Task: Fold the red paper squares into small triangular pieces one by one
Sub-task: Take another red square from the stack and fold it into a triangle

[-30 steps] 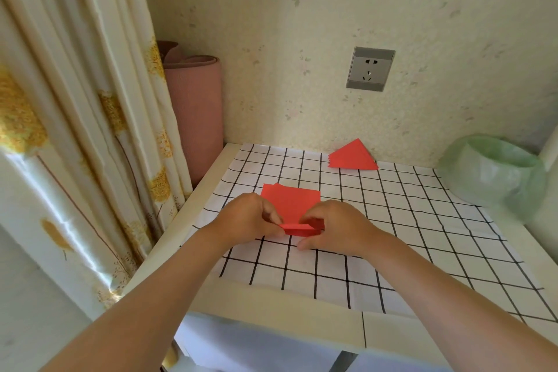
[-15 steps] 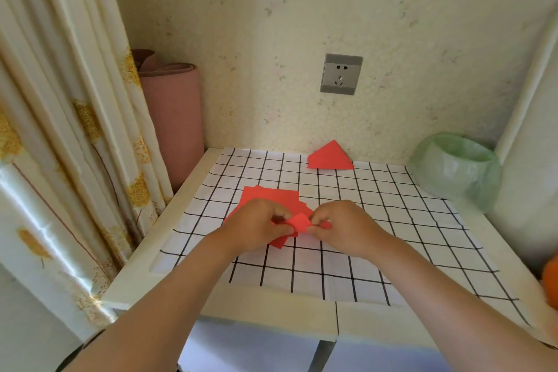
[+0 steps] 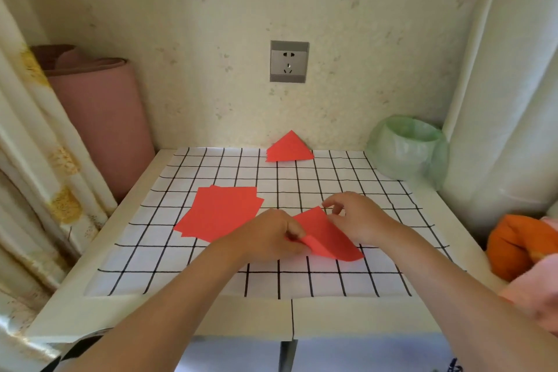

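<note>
Your left hand (image 3: 271, 235) pinches the near-left corner of one red sheet (image 3: 329, 238) and curls it up off the grid mat (image 3: 302, 184), so the corner stands as a small roll just right of your fingers. Your right hand (image 3: 359, 217) lies on the sheet's upper right edge with its fingers loosely curled. I cannot tell whether it pinches that corner or only pins it down. The sheet sits at centre frame, slightly right, turned corner-on to you and otherwise flat, with no crease that I can see.

Judge yourself at the start of the first fold on this piece. You have it squared up and one corner lifted, but nothing is pressed down yet.

As for the whole job, a small pile of folded triangles (image 3: 289, 148) rests at upper centre against the wall, directly below the socket (image 3: 289, 61), so some pieces are done. Their number is too hard to read. Just left of your hands a fanned stack of red squares (image 3: 220, 211) waits flat and unfolded, several sheets thick by its staggered edges. By that measure most of the work lies ahead of you.
</note>
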